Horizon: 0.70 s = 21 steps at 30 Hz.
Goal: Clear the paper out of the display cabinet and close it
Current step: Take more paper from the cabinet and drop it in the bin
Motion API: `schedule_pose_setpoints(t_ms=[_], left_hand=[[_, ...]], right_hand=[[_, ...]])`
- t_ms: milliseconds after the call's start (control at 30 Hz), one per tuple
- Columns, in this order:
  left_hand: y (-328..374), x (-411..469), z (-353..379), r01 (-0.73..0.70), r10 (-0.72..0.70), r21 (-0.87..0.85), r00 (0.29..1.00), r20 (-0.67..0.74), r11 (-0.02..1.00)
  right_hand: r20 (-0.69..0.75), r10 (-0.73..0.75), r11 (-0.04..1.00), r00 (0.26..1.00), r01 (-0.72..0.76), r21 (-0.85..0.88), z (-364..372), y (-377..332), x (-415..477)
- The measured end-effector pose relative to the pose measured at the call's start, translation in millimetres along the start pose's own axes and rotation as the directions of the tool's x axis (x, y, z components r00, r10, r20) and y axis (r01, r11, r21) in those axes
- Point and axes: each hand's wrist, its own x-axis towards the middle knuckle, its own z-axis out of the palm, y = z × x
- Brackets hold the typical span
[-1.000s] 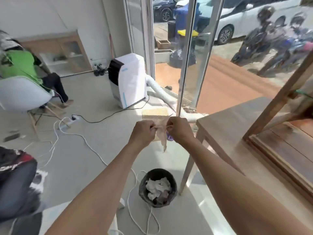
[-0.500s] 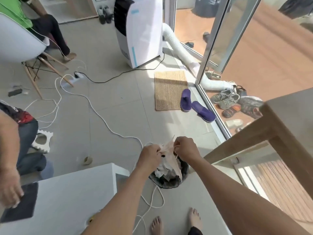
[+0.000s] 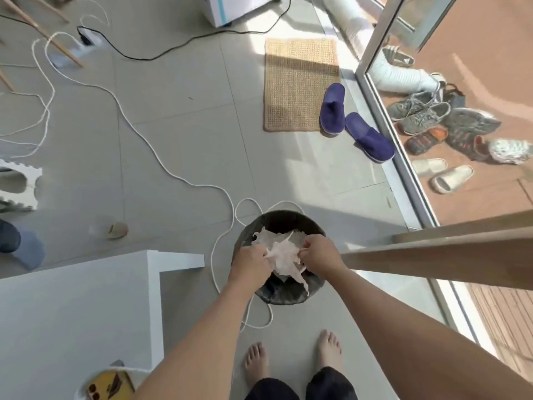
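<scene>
A: How much of the bin (image 3: 284, 295) shows?

B: Little; the paper (image 3: 284, 259) and both hands cover its mouth, so what lies inside cannot be told.

A: The fingers?

B: Those of the left hand (image 3: 250, 262) and right hand (image 3: 318, 255) curl into the paper, tips hidden.

A: Anything cut off?

B: The white cooler (image 3: 239, 8) at the top edge, and the yellow thing (image 3: 108, 385) on the white worktop (image 3: 72, 313), too blurred to name.

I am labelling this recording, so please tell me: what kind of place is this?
Probably the tiled entrance area of a small shop or office. A woven doormat and purple slippers lie beside a glass door, with shoes left outside. Both hands hold paper over a bin.
</scene>
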Motion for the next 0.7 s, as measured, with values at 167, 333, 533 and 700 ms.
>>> schedule_pose_setpoints(t_ms=[167,333,533,700], left_hand=[[-19.1,37.7,27.6,0.071,-0.071,0.004,0.996,0.058,0.997],[-28.5,51.0,38.9,0.062,-0.063,0.011,0.981,0.183,0.998],[-13.4,17.2,7.1,0.057,-0.050,-0.035,0.986,0.161,0.998],[-8.4,-32.3,-40.9,0.038,-0.037,-0.007,0.994,0.103,0.999]], right_hand=[[0.012,0.057,0.992,0.998,-0.058,0.116,22.1,18.6,40.0],[0.094,0.023,0.993,0.995,-0.034,0.111,26.3,23.0,48.0],[0.061,-0.002,0.989,0.998,-0.007,0.146,1.7,7.4,16.1],[-0.111,-0.128,0.972,0.985,0.147,0.181,-49.3,-38.1,-52.8]])
